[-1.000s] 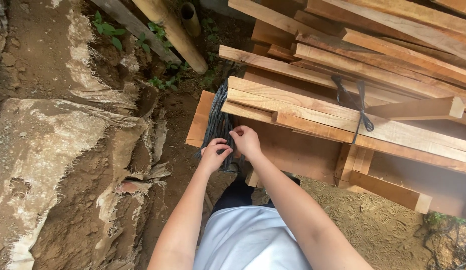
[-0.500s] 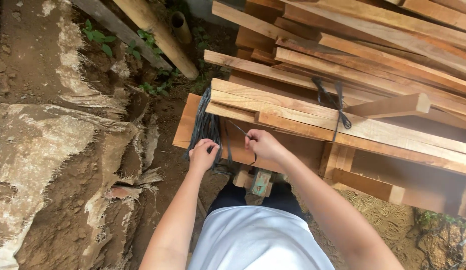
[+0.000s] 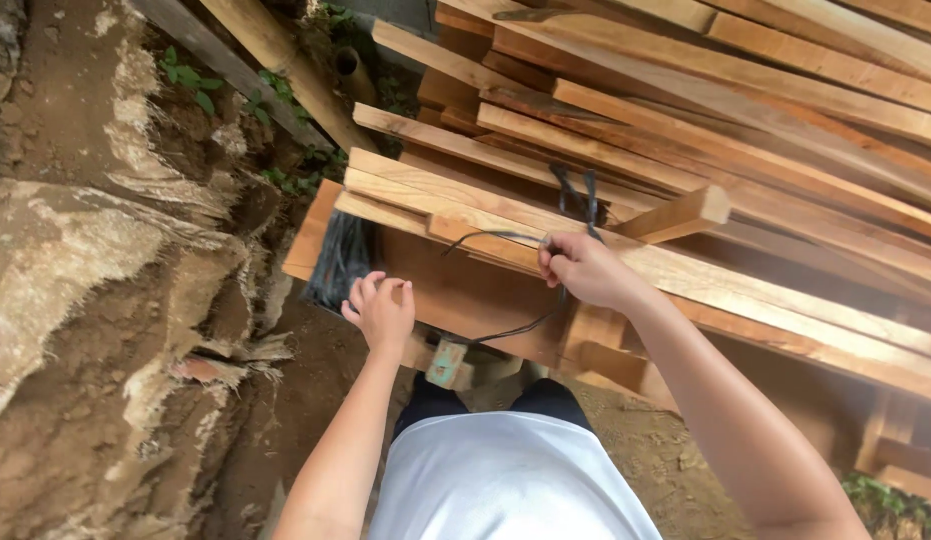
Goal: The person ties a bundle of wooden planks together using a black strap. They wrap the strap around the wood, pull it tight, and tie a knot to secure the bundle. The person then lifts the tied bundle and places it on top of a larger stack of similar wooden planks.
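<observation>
Fingers of the right hand [image 3: 585,270] pinch a thin black wire [image 3: 505,330] in front of the stacked wood planks [image 3: 745,180]. The left hand [image 3: 382,312] is open, fingers spread, beside a dark wire bundle [image 3: 340,262].

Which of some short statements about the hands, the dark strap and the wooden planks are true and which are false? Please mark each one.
1. The right hand grips a thin dark strap. True.
2. The left hand holds a hammer. False: it is empty, fingers spread, near a bundle of dark straps.
3. The planks lie stacked in a pile. True.
4. The ground on the left is smooth concrete. False: it is rough earth and rock.
5. Another dark strap is around some planks. True.
</observation>
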